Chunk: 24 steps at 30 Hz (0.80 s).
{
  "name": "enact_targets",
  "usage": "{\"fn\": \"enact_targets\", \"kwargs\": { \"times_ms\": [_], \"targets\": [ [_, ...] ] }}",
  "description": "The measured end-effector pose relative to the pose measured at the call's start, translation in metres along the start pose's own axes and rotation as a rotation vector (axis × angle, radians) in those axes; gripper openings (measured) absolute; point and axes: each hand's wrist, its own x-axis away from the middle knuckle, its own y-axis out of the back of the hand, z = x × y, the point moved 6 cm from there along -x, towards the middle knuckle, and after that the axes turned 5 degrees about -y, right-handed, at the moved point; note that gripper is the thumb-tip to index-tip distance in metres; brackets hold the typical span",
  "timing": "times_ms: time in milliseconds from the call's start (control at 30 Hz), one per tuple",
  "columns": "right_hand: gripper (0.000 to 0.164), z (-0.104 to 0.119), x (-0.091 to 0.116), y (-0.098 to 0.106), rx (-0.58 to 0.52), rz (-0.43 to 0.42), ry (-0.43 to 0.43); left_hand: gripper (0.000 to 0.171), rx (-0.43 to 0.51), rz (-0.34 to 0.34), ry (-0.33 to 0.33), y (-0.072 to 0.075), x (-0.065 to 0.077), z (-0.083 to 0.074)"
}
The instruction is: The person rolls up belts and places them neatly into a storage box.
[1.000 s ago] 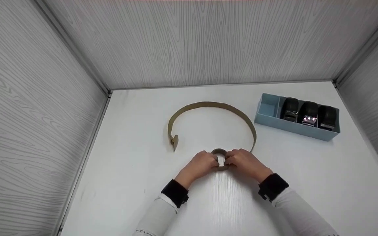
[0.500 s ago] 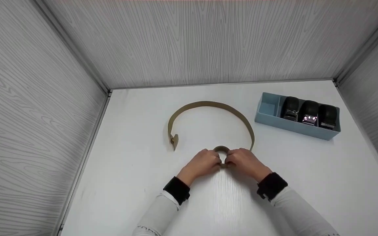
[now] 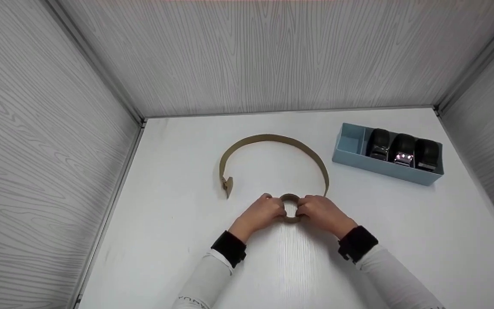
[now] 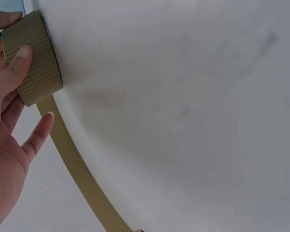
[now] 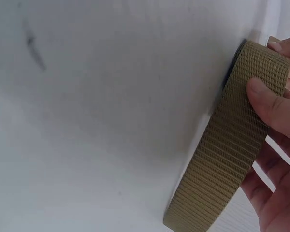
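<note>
A tan webbing belt [image 3: 268,137] stands on its edge on the white table, its loose length curving in a wide arc. Its near end is wound into a small open coil [image 3: 291,220] in front of the person. On the coil's left side, the left hand [image 3: 265,211] grips the webbing. Opposite it, the right hand [image 3: 322,212] pinches the coil's right side. Both wrist views show a thumb pressed on the outside of the ribbed webbing [image 5: 222,154], with fingers behind. The belt's far end [image 3: 228,186] is a small, angular folded piece at the left.
At the back right stands a light blue divided box [image 3: 388,168]. Three rolled dark belts [image 3: 402,146] with shiny buckles fill its right compartments; the leftmost compartment [image 3: 350,143] has nothing in it. Wood-grain panels [image 3: 247,56] close off the back and both sides.
The right side of the belt's loose arc has drawn in slightly to the left. The coil has shifted a little right while both hands keep their grip on it.
</note>
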Motion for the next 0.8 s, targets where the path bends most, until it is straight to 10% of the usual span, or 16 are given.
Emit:
{"fn": "enact_targets", "kwargs": {
  "times_ms": [800],
  "targets": [
    [0.007, 0.001, 0.001, 0.000, 0.065, -0.053, 0.031, 0.021, -0.167, -0.126, 0.059, 0.002, -0.001, -0.011]
  ]
}}
